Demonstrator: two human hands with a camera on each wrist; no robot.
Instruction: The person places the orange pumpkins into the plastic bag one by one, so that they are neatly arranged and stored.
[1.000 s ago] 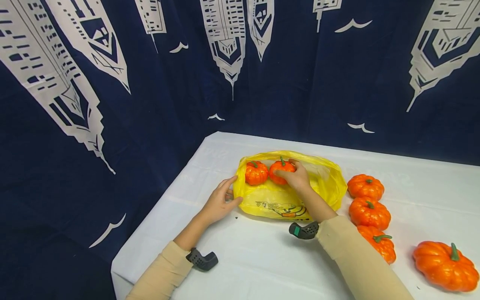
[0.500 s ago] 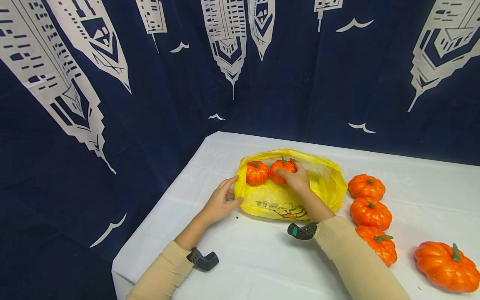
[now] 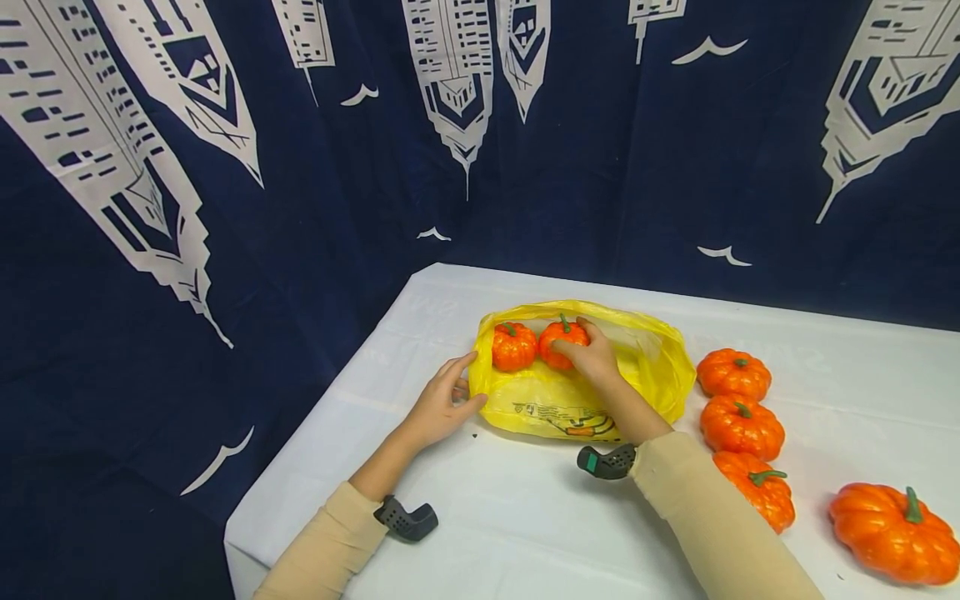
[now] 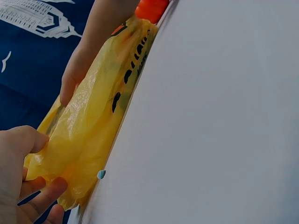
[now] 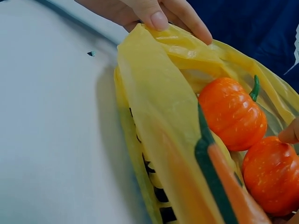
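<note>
A yellow plastic bag [image 3: 547,408] lies on the table with its mouth spread wide. Two small orange pumpkins with green stems are inside: the left pumpkin [image 3: 513,347] and, beside it, the right pumpkin [image 3: 555,343]. My right hand [image 3: 597,354] reaches into the bag and grips the right pumpkin between thumb and fingers. At the bag's left end, my left hand [image 3: 438,407] touches the rim with thumb and fingers spread apart. In the right wrist view, the left hand [image 5: 154,14] rests against the bag's edge, and both pumpkins show inside.
Right of the bag, three pumpkins stand in a column: a far one [image 3: 733,372], a middle one [image 3: 742,427] and a near one [image 3: 759,490], partly behind the right sleeve. A larger pumpkin [image 3: 896,533] sits farther right. A dark blue patterned curtain [image 3: 570,208] hangs behind the white table [image 3: 495,517].
Almost nothing differs. The right hand and the pumpkin it holds shift very slightly inside the bag; the left hand stays at the bag's left end.
</note>
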